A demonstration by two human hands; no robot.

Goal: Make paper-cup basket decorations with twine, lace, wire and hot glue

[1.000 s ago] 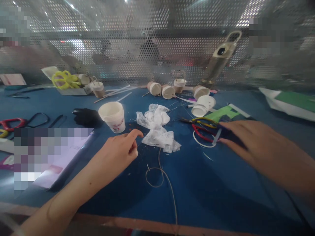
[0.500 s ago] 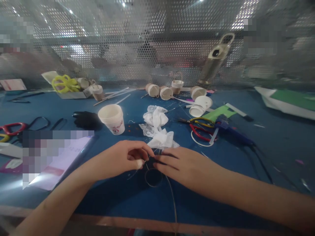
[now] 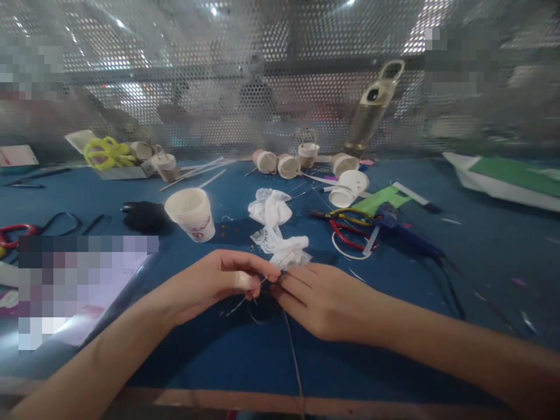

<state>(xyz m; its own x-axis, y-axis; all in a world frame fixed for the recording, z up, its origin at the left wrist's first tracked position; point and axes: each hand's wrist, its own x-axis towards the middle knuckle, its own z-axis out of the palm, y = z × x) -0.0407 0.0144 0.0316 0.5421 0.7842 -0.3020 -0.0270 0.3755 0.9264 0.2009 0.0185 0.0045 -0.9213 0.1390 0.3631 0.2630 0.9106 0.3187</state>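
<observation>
My left hand [image 3: 219,283] and my right hand [image 3: 321,297] meet fingertip to fingertip over the blue table [image 3: 394,326]. Both pinch a thin brown string [image 3: 292,356] that loops under the fingers and trails toward the table's front edge. A crumpled strip of white lace [image 3: 277,230] lies just beyond the fingertips. A white paper cup [image 3: 191,213] stands upright to the left of the lace.
Red and yellow pliers [image 3: 352,224] and a blue glue gun [image 3: 405,233] lie to the right. Several small cups [image 3: 301,163] sit near the perforated metal screen [image 3: 262,87]. Yellow scissors [image 3: 105,153] rest at the back left. A purple sheet [image 3: 109,280] lies left.
My right hand came from the tools at the right over to the string. My left hand closed from a pointing finger into a pinch on the string, and both drew together.
</observation>
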